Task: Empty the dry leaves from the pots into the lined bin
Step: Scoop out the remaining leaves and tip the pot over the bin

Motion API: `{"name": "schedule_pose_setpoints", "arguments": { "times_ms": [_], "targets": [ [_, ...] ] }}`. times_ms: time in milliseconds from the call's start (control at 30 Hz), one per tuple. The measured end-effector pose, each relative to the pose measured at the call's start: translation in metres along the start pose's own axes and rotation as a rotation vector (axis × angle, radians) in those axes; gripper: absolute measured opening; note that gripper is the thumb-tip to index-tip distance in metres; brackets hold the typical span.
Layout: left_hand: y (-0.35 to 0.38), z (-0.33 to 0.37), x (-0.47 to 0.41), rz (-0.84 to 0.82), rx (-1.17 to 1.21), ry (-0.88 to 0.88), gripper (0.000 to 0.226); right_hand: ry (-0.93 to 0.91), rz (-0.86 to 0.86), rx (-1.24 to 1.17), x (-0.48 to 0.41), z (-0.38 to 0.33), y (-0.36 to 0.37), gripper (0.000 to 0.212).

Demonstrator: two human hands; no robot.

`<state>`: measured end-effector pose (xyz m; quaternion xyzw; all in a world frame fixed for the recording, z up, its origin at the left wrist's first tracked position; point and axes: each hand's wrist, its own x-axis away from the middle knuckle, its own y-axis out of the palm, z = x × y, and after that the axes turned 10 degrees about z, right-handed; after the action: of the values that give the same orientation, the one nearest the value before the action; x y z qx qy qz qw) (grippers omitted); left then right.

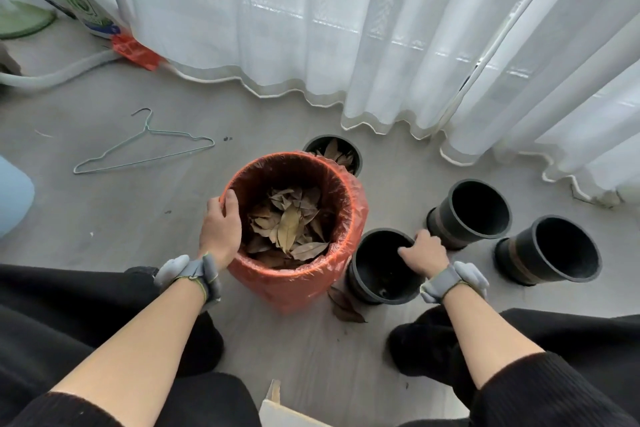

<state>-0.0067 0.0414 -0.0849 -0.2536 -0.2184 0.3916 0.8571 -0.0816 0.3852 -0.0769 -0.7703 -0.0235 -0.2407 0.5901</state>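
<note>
head view, grey floor [104,215], curtain [311,28], lined bin [298,284]

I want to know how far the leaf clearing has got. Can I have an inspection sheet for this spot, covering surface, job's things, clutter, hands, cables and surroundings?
Surface: grey floor; loose leaves lie by the bin's base.
Job's things: lined bin holds dry leaves; back pot has leaves in it; near pot, middle pot and right pot look empty.
Clutter: wire hanger; orange bag.
Hands: left hand grips the bin's rim; right hand has its fingers curled over the near pot's rim.
Cables: pale hose at far left.
Surroundings: white curtain; bottle.
</note>
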Motion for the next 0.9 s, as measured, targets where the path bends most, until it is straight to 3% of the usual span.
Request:
{"name": "schedule_pose_setpoints", "arguments": {
  "times_ms": [100, 200, 300, 367, 500, 600, 667, 733, 900],
  "targets": [
    [-0.009, 0.003, -0.009, -0.041, 0.154, -0.109, 0.061, 0.047, -0.055, 0.032, 0.011, 0.017, 0.011, 0.041],
    [-0.024, 0.003, -0.016, 0.072, 0.127, -0.162, 0.063, 0.015, -0.016, 0.044, 0.012, 0.016, 0.004, 0.032],
    [-0.033, 0.013, -0.014, 0.280, 0.035, -0.107, 0.051, -0.051, 0.015, 0.071, 0.005, 0.010, -0.019, 0.032],
    [-0.034, 0.030, -0.009, 0.322, 0.100, 0.004, 0.042, -0.089, 0.063, 0.093, -0.002, 0.007, -0.044, 0.033],
    [-0.024, 0.075, 0.011, 0.178, 0.268, 0.243, 0.029, -0.138, 0.187, 0.075, -0.013, -0.005, -0.115, 0.032],
    [-0.013, 0.115, 0.033, -0.072, 0.357, 0.312, 0.019, -0.198, 0.275, -0.007, -0.014, -0.018, -0.173, 0.034],
    [-0.004, 0.134, 0.046, -0.277, 0.434, 0.210, 0.015, -0.246, 0.321, -0.075, -0.010, -0.030, -0.201, 0.034],
    [0.002, 0.153, 0.061, -0.464, 0.587, -0.023, 0.023, -0.315, 0.352, -0.163, 0.002, -0.040, -0.222, 0.032],
    [-0.023, 0.173, 0.065, -0.839, 0.806, -0.670, 0.103, -0.519, 0.351, -0.419, 0.047, -0.073, -0.225, 0.022]
  ]
}}
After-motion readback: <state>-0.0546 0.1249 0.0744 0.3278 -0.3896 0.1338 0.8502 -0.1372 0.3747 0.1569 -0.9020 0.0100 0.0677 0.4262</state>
